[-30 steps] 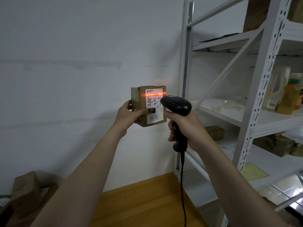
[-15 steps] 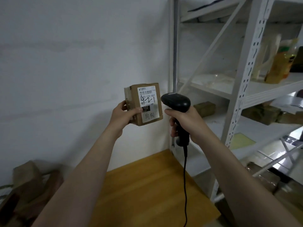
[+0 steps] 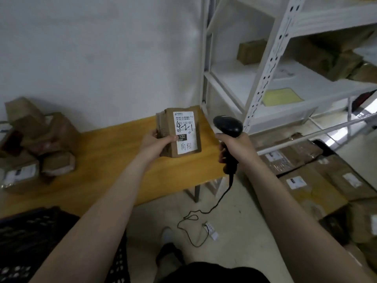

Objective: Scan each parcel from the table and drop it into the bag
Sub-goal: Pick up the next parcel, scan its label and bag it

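My left hand (image 3: 156, 142) grips a small brown cardboard parcel (image 3: 179, 132) by its left side, thumb on the white shipping label, label facing me, above the wooden table (image 3: 102, 160). My right hand (image 3: 234, 146) is closed around the handle of a black barcode scanner (image 3: 228, 124), just right of the parcel, head pointing toward it. No red scan line shows on the label. The scanner's cable hangs down to the floor. Several more brown parcels (image 3: 34, 144) are piled on the table's left end. A dark mesh-patterned bag or crate (image 3: 30, 242) sits at the lower left.
A white metal shelving rack (image 3: 263, 78) stands to the right of the table, holding a few brown boxes and a yellow sheet. Large cardboard boxes (image 3: 310, 174) lie on the floor at right. The scanner's plug end (image 3: 211, 229) rests on the concrete floor.
The view has tilted down, and both hands have lowered with the parcel and scanner toward the table. The red scan line on the label has gone out.
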